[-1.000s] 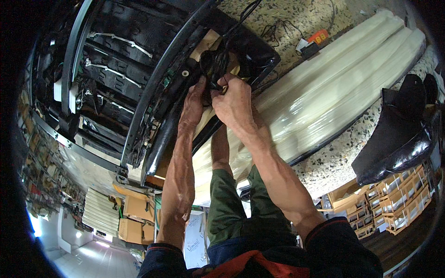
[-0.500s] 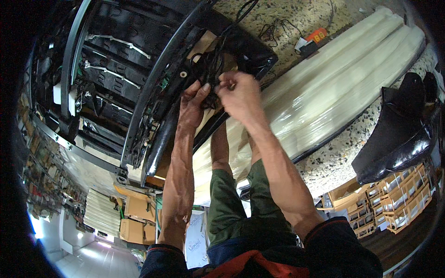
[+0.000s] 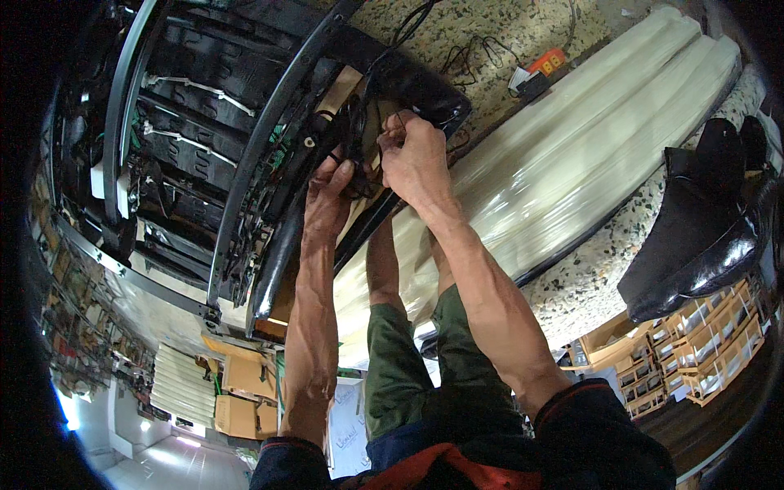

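A tangled bundle of black cable (image 3: 353,131) lies against the wooden edge of an upturned seat frame (image 3: 273,122), which has black metal rails and springs. My left hand (image 3: 328,200) is closed on the lower part of this bundle, thumb on top. Just to its right, my right hand (image 3: 415,159) is pinched, its fingertips curled beside the cable. What those fingertips hold is hidden by the hand. Beyond them is a glossy black padded corner (image 3: 437,98) of the seat. From the bundle, a cable strand runs up toward the far floor.
Long cream panels in clear wrap (image 3: 572,155) lie at the right. An orange power strip (image 3: 547,63) with a black adapter (image 3: 533,84) sits on the speckled floor. Black upholstered pieces (image 3: 694,233) and wooden racks (image 3: 694,351) stand farther right; cardboard boxes (image 3: 247,372) are at lower left.
My right hand has moved slightly up and left, its fingers more tightly curled. The left hand has dropped a little lower on the cable bundle. The view has shifted slightly.
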Demonstrator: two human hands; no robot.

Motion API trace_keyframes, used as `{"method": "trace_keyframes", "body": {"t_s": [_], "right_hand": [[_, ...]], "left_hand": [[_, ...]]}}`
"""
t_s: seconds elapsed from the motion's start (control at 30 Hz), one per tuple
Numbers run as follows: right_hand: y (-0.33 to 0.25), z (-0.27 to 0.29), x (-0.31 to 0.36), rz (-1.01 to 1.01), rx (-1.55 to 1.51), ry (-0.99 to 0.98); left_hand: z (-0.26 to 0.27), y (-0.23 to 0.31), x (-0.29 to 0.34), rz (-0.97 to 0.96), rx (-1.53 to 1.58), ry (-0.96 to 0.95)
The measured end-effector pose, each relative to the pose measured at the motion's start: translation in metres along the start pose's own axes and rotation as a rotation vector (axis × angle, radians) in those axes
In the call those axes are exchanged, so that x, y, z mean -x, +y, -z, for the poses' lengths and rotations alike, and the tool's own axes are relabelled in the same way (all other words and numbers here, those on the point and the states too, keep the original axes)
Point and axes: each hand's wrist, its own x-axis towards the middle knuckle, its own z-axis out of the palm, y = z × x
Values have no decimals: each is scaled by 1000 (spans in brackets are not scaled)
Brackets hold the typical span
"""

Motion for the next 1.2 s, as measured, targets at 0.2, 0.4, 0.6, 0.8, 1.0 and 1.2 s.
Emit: {"method": "trace_keyframes", "body": {"t_s": [0.2, 0.4, 0.6, 0.8, 1.0, 1.2], "right_hand": [[-15, 17, 8, 40, 67, -18], [-6, 27, 6, 50, 28, -45], [2, 27, 5, 87, 36, -80], [-6, 17, -6, 55, 77, -211], [-13, 10, -9, 44, -43, -184], [-10, 6, -10, 52, -41, -197]], "left_hand": [[4, -3, 6, -9, 23, 27], [6, -5, 3, -38, 70, 8], [-1, 6, 7, 37, 41, 55], [-1, 9, 4, 54, -62, 37], [-11, 24, -1, 133, -176, -26], [2, 26, -9, 228, -181, -54]]}}
